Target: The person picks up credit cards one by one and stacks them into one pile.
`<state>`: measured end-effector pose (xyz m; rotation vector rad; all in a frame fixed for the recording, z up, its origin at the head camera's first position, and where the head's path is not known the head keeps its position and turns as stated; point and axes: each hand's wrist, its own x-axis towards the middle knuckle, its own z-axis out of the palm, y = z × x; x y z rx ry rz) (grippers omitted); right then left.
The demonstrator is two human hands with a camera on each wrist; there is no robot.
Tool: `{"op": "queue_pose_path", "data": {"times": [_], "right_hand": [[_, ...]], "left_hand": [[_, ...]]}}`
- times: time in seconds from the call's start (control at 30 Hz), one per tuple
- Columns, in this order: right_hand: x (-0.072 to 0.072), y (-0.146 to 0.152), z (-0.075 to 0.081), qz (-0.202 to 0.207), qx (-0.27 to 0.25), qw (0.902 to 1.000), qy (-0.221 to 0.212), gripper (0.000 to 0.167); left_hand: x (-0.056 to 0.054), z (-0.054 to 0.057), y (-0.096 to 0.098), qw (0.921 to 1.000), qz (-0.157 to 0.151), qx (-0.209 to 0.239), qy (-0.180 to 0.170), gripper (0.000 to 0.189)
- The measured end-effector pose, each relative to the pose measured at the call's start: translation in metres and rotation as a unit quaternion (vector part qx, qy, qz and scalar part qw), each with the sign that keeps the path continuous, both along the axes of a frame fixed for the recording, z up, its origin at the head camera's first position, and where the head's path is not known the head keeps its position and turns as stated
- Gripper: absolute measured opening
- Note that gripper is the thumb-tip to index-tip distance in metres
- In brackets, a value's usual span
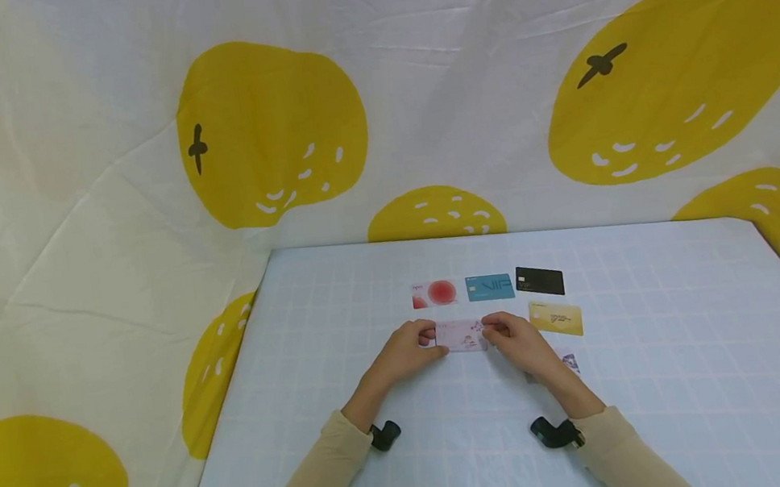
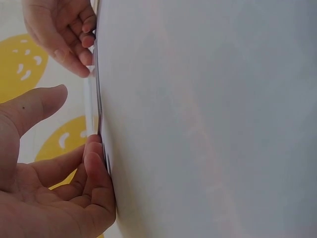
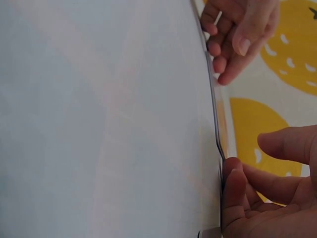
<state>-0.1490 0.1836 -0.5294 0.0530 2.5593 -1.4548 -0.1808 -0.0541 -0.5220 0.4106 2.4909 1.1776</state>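
Note:
A pale pink card (image 1: 461,335) with a floral print lies flat on the table between the two hands. My left hand (image 1: 406,350) touches its left end, thumb near the lower corner and fingers near the upper one. At the right end, the fingers of my right hand (image 1: 517,339) touch the card. Both wrist views show the thumbs of the left hand (image 2: 64,183) and right hand (image 3: 272,183) standing apart from the bent fingers. Beyond the hands lie a card with a red circle (image 1: 442,293), a teal VIP card (image 1: 490,288) and a black VIP card (image 1: 540,281).
A gold card (image 1: 556,319) lies right of the right hand. Another printed card (image 1: 569,360) is partly hidden under the right forearm. The pale checked tablecloth (image 1: 679,338) meets a white curtain (image 1: 453,106) with yellow fruit prints at the back.

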Motion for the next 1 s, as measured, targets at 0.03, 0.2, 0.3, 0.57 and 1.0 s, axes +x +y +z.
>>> {"op": "queue_pose_path", "data": {"times": [0.03,0.2,0.3,0.57,1.0], "right_hand": [[0.000,0.000,0.000,0.000,0.000,1.0000,-0.001,0.034],[0.001,0.000,0.000,-0.003,-0.003,1.0000,-0.003,0.033],[0.001,0.000,0.001,-0.003,-0.003,1.0000,-0.003,0.034],[0.001,-0.001,0.002,-0.006,-0.004,0.9999,-0.007,0.033],[-0.004,-0.001,0.013,-0.012,0.004,0.9997,-0.021,0.037]], "left_hand": [[0.000,0.000,0.000,1.0000,0.000,0.001,-0.001,0.049],[0.001,0.000,0.000,1.0000,0.003,0.003,-0.004,0.049],[0.002,0.000,-0.001,1.0000,0.003,0.001,-0.003,0.049],[0.000,-0.001,-0.001,1.0000,0.002,0.000,-0.003,0.050],[-0.003,-0.002,-0.006,0.9999,0.009,0.008,0.003,0.048]]}}
